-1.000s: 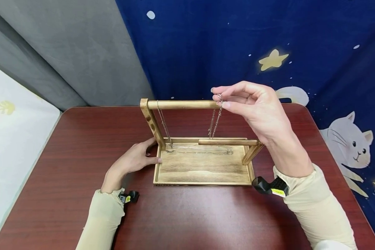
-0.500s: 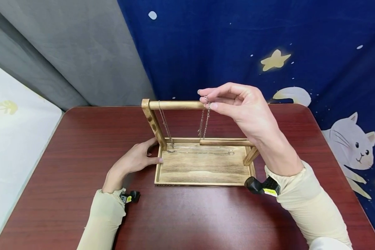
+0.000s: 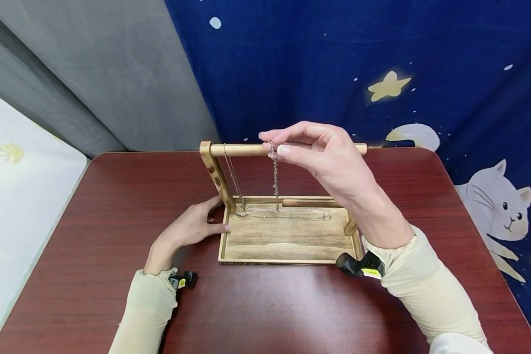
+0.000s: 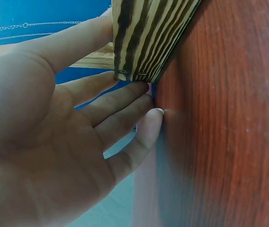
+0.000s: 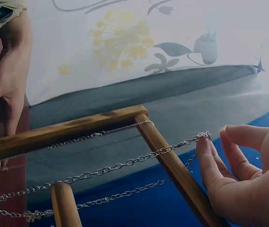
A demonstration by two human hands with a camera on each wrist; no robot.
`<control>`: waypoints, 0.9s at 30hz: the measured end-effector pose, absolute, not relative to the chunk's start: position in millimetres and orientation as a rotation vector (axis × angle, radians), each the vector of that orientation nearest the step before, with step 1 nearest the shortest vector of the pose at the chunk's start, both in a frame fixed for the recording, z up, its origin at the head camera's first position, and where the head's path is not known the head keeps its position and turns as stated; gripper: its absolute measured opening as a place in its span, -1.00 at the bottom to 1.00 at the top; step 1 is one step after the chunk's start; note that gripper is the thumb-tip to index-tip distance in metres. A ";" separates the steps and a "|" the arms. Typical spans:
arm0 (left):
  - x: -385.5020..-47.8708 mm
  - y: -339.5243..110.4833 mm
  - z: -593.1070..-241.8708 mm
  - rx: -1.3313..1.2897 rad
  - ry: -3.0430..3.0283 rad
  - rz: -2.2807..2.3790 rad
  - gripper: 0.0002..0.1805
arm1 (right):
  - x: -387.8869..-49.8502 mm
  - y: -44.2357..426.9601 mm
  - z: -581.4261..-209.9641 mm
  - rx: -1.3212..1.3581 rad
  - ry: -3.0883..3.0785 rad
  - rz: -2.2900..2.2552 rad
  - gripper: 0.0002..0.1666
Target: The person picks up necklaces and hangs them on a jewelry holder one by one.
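My right hand [image 3: 332,157] pinches the top of a chain [image 3: 275,179] between thumb and fingertips, at the upper bar [image 3: 239,149] of a wooden stand. In the right wrist view the chain [image 5: 120,166] forms a long loop that passes across the bar [image 5: 172,175], with the right hand [image 5: 248,175] at its end. Another chain [image 3: 232,172] hangs near the bar's left end. My left hand [image 3: 190,225] holds the left edge of the stand's tray [image 3: 287,261]; in the left wrist view the left hand's [image 4: 77,113] thumb and fingers lie against the striped wooden edge [image 4: 148,38].
Thin chains [image 3: 292,217] lie in the tray's back part. A shorter, lower bar [image 3: 309,202] stands over the tray, partly behind the right forearm. The reddish table [image 3: 256,305] surrounds the stand, with grey and blue curtains [image 3: 292,64] behind it.
My right hand has moved left along the upper bar with the pinched chain, uncovering the bar's right end. The left hand has stayed at the tray's edge.
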State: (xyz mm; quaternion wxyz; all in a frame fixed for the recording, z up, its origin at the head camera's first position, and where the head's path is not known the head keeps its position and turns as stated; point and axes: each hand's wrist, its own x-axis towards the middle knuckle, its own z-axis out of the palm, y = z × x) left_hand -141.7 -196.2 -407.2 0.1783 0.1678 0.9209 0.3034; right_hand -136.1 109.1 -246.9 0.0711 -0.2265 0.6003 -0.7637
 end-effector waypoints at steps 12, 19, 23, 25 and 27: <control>-141.6 -195.1 -407.1 0.484 2.610 0.857 -0.08 | -135.2 91.1 -248.6 -0.687 1.678 -2.302 -0.77; -141.9 -194.1 -406.6 0.487 2.616 0.861 -0.08 | -132.9 85.8 -252.0 -0.702 1.662 -2.279 -0.72; -142.2 -194.7 -407.9 0.497 2.618 0.871 -0.07 | -130.8 84.9 -254.0 -0.705 1.706 -2.236 -0.66; -142.2 -195.0 -408.9 0.503 2.619 0.876 -0.07 | -129.9 84.4 -255.0 -0.702 1.707 -2.223 -0.63; -142.1 -195.4 -409.8 0.508 2.617 0.884 -0.07 | -129.7 83.9 -256.2 -0.698 1.701 -2.216 -0.61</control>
